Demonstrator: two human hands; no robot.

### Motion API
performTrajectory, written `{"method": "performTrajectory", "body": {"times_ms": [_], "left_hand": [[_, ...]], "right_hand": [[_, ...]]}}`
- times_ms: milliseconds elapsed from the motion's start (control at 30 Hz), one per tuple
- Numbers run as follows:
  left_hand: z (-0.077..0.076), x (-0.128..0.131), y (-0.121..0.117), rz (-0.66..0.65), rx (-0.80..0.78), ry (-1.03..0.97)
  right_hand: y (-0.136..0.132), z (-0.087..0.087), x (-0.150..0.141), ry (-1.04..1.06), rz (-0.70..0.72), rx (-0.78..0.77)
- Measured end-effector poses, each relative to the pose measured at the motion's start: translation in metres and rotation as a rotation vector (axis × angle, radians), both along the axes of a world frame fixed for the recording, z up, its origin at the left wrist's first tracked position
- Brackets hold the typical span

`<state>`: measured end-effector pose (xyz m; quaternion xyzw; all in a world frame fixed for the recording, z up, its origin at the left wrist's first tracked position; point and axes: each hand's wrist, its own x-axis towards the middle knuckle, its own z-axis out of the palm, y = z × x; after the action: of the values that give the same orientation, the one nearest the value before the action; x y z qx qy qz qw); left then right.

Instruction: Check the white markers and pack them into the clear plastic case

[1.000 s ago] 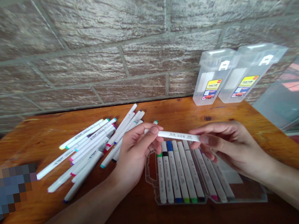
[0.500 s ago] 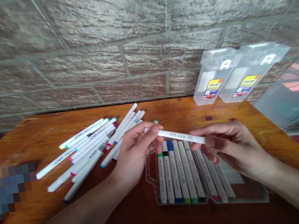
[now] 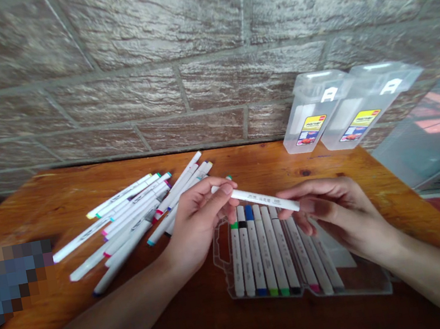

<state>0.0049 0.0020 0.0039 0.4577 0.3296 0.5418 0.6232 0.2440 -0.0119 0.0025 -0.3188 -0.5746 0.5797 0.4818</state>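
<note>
A white marker (image 3: 258, 199) with small dark print is held level between my two hands, tilting slightly down to the right. My left hand (image 3: 201, 213) pinches its left end between thumb and fingers. The thumb and fingers of my right hand (image 3: 334, 212) close on the other end. Below lies an open clear plastic case (image 3: 370, 291) with several white markers (image 3: 266, 253) side by side in it, their ends green, black, blue and pink. My right hand hides part of the case.
Loose white markers (image 3: 128, 226) with coloured ends lie piled on the wooden table (image 3: 13, 223) to the left. Two clear upright marker boxes (image 3: 300, 116) with yellow labels stand at the back right, near the brick wall (image 3: 148, 97). A blurred-out patch covers the left edge.
Both hands keep their hold on the marker, almost unmoved. The view has shifted very slightly; nothing was let go or picked up.
</note>
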Motion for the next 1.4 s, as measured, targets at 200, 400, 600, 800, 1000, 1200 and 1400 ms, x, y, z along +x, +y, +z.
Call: {"method": "performTrajectory", "body": {"times_ms": [200, 400, 600, 800, 1000, 1200, 1400], "left_hand": [[-0.001, -0.001, 0.001, 0.036, 0.063, 0.105], [0.004, 0.000, -0.005, 0.048, 0.181, 0.276], [0.005, 0.006, -0.019, 0.029, 0.245, 0.359], [0.005, 0.011, -0.026, 0.032, 0.239, 0.301], [0.005, 0.013, -0.028, 0.059, 0.320, 0.261], [0.002, 0.010, -0.034, 0.075, 0.678, 0.420], [0.004, 0.010, -0.041, 0.088, 0.817, 0.519]], "right_hand": [[0.002, 0.008, -0.005, -0.136, -0.075, 0.052], [0.003, 0.004, -0.010, -0.131, 0.012, 0.026], [-0.001, -0.006, -0.013, -0.106, 0.083, 0.035], [-0.002, -0.005, -0.011, -0.165, 0.051, 0.153], [-0.003, 0.004, -0.009, -0.352, -0.047, 0.469], [-0.004, 0.010, -0.008, -0.420, -0.036, 0.764], [-0.004, 0.010, -0.008, -0.492, -0.038, 0.839]]}}
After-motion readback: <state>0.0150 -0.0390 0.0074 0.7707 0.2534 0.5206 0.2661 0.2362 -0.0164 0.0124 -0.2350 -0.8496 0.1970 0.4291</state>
